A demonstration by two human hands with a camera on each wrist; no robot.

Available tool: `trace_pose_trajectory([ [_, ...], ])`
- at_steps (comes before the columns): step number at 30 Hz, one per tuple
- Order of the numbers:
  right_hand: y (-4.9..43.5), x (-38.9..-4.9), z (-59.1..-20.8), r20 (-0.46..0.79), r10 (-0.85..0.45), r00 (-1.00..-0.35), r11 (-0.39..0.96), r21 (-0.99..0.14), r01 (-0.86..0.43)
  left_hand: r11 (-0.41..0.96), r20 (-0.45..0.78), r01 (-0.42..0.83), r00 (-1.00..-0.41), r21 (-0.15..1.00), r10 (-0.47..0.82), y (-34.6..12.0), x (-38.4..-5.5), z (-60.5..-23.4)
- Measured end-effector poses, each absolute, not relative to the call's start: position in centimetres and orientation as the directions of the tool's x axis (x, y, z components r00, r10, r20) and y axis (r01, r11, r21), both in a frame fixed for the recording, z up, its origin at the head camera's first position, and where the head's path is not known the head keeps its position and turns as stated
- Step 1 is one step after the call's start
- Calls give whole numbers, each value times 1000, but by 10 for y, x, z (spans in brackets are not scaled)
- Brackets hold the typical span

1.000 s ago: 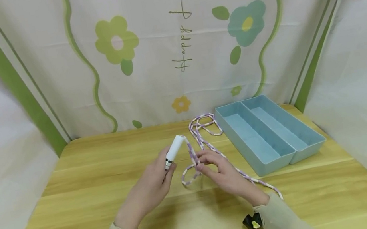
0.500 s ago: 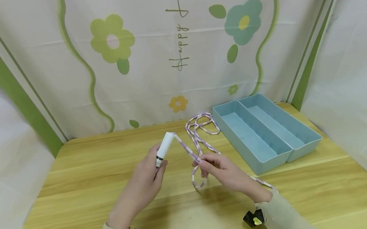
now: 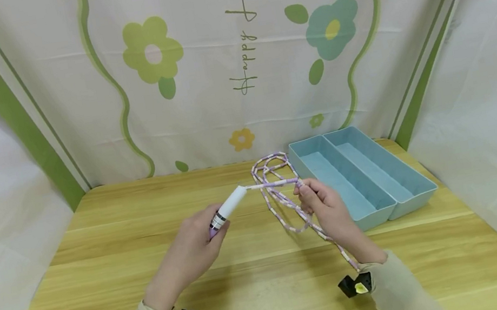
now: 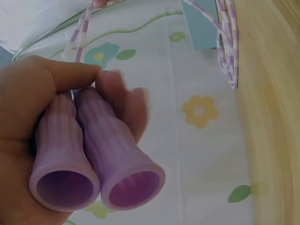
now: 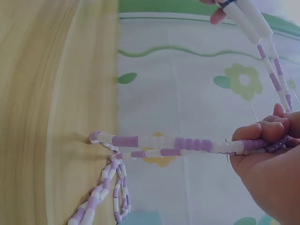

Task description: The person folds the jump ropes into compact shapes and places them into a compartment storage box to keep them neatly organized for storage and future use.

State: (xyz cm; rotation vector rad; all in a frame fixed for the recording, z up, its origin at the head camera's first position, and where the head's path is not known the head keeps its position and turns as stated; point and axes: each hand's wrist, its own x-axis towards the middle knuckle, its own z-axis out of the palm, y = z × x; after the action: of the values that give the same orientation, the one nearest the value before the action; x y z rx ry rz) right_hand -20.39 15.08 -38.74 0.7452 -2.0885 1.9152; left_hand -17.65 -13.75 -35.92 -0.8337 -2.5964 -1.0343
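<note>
My left hand holds both handles of a beaded jump rope together. Their white ends point toward the right, and in the left wrist view their flared purple ends open toward the camera. From the white ends two strands of purple and white beads run across to my right hand. That hand grips the doubled strands in its curled fingers, beside the blue bins. Past the right hand, the rope hangs in a loop; more of the jump rope lies coiled on the table behind.
Two long light-blue bins stand side by side at the back right of the wooden table. Fabric printed with flowers hangs behind the table, and pale fabric walls flank it on both sides.
My right hand first slid down the strands toward the middle, then moved right and up with them, so they now stretch nearly level. The left hand shifted slightly, keeping both handles.
</note>
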Motion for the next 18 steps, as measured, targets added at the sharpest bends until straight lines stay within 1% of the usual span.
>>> trace_pose_trajectory([
  [6, 158, -204, -384, 461, -163, -872, 62, -878, -475, 588, 337, 592, -803, 551, 492, -141, -175, -358],
  [10, 162, -204, -383, 471, -125, -873, 60, -875, -480, 591, 301, 602, -791, 537, 532, -141, -174, -357],
  [13, 164, -204, -381, 495, -110, -862, 52, -863, -502, 560, 262, 584, -792, 587, 552, -140, -173, -356],
  [15, 164, -204, -380, 511, -107, -853, 41, -855, -518, 526, 229, 561, -792, 640, 566, -139, -173, -356],
  [18, 163, -203, -378, 522, -110, -846, 17, -850, -527, 475, 209, 535, -787, 698, 580, -138, -171, -356],
])
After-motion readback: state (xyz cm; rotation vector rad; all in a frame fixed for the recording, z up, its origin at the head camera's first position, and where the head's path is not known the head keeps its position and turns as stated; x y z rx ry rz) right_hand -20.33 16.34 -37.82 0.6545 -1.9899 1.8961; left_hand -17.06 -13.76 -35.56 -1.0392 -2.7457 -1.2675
